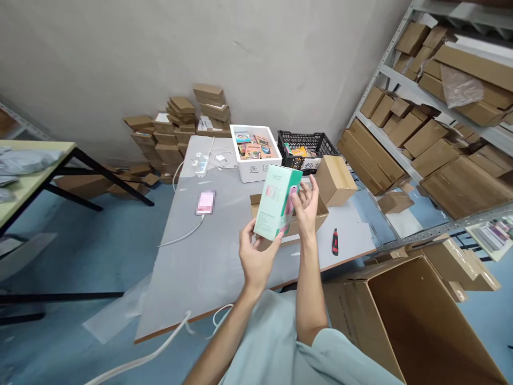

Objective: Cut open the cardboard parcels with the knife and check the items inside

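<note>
**Over the grey desk (188, 262): mint-green product box (270, 200) held up between two hands**

Left hand (258, 254): grasping the box at its lower end, thumb near the bottom right corner, fingers at the lower left edge. Right hand (305, 206): thumb against the green side panel, other fingers raised and partly spread; contact behind the box not visible.

Box: tilted, clear of the desk, in front of an open carton (321, 213). Pale face shows a row of small pink shapes; side panel has a larger pink picture. Fine print unreadable.

Handling note (judgement): bear the weight on the left hand and steer with the right thumb. Light pressure near the edges should spare the thin-looking panels. Turning it slowly, face toward the eyes, should limit glare and slips.

Just beyond: taped carton (334, 182) at right; red-and-black utility knife (335, 243) nearer the desk edge, best left outside the hands' path. White bin (260, 170) and black plastic crate (328, 147) behind, both containing small colourful packs. Pixelated device (206, 203) on a white cable at left.

Outermost: stacked cartons (168, 155) by the wall, metal shelving (380, 67) right, large open carton (348, 305) lower right.
</note>
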`<state>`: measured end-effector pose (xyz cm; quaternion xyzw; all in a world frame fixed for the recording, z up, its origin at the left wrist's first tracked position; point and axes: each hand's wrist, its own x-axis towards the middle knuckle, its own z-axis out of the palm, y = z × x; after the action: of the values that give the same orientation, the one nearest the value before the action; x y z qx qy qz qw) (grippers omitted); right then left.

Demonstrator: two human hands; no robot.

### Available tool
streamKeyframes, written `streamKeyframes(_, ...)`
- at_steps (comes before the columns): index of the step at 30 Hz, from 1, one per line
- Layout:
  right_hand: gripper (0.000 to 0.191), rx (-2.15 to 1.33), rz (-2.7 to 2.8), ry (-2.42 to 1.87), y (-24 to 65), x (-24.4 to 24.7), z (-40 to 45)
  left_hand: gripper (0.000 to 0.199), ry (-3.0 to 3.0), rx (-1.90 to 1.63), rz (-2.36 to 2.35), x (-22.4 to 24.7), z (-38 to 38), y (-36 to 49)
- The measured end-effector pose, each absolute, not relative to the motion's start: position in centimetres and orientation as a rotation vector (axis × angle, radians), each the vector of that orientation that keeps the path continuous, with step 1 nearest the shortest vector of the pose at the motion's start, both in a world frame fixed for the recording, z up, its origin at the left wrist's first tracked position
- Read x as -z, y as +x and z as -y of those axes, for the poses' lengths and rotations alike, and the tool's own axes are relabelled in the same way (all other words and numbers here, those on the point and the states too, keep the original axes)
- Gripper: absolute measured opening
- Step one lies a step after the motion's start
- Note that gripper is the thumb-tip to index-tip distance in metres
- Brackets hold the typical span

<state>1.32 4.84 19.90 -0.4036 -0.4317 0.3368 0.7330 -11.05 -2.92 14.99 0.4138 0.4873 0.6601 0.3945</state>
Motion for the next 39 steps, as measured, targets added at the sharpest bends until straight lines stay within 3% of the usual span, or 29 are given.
streamKeyframes(7,0.08,-0.762,0.832,-0.845,2.4,-19.4,-5.4,0.074,1.046,-1.493,-1.089,-14.5,3.7,-11.4)
streamKeyframes(13,0.083,-1.002,0.743,-0.797,4.0,-19.3,-6.2,0.078,0.776,-1.339,-1.002,-15.0,3.0,-10.3)
streamKeyframes(23,0.076,-1.005,0.873,-0.776,7.9,-19.2,-8.1,0.077,0.806,-1.598,-1.141,-15.1,2.5,-4.1)
streamKeyframes(29,0.093,-0.898,0.967,-0.791,10.5,-19.0,-9.3,0.077,1.05,-1.773,-1.403,-14.9,2.2,-0.7)
streamKeyframes(33,0.081,-0.968,0.883,-0.785,12.2,-18.0,-10.1,0.063,1.039,-1.686,-1.331,-14.1,2.4,0.6)
streamKeyframes(39,0.073,-1.154,0.789,-0.72,14.3,-16.7,-10.7,0.076,0.723,-1.518,-1.223,-13.2,2.0,2.0)
